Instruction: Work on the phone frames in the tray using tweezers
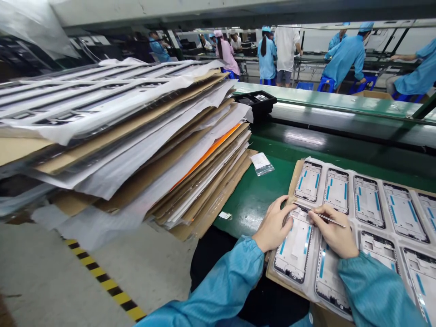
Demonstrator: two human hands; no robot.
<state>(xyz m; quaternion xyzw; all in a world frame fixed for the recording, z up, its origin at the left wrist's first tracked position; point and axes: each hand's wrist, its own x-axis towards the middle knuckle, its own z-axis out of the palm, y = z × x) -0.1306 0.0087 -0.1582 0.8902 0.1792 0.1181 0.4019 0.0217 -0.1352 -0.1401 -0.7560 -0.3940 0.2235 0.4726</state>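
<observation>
Rows of phone middle frames lie in a clear plastic tray (352, 227) on the right, most with blue strips on their pale inner faces. My left hand (274, 225) grips the upper left edge of the front-left phone frame (293, 250), thumb and index finger at its top corner. Pinched in my right hand (335, 234) is a slim pair of metal tweezers (329, 219), its tip at the top edge of that same frame. The right hand partly covers the neighbouring phone frame (330, 281).
A tall, uneven stack of trays, paper and cardboard (190, 150) rises at left. A small bag with a label (262, 163) and a white scrap (225, 215) lie on the green bench (269, 186). Black trays (257, 102) stand behind. Several people work beyond the conveyor (306, 131).
</observation>
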